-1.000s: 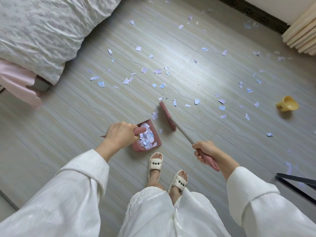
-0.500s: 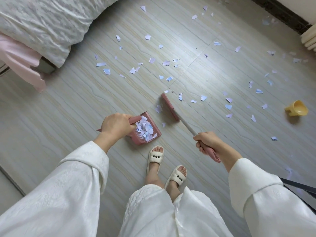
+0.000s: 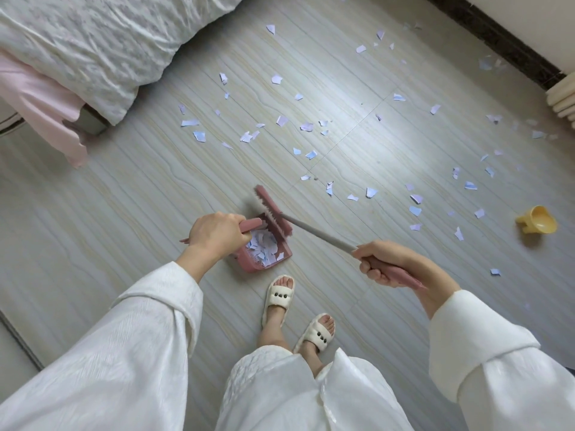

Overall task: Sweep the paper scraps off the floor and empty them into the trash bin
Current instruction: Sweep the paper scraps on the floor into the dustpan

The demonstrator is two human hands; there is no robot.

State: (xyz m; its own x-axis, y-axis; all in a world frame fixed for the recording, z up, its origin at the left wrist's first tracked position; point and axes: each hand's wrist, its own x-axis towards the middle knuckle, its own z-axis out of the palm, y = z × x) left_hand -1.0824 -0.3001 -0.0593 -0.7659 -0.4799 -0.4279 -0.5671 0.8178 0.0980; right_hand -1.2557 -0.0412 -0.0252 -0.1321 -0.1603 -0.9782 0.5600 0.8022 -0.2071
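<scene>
Left hand [image 3: 214, 233] grips the dustpan [image 3: 264, 253] handle, right hand [image 3: 382, 262] grips the broom [image 3: 273, 213]; remaining paper scraps [image 3: 308, 154] lie ahead-right, beyond the brush.

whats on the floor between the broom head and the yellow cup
In the head view, scattered paper scraps lie on bare floor between the broom head and the yellow cup; nothing else.
</scene>
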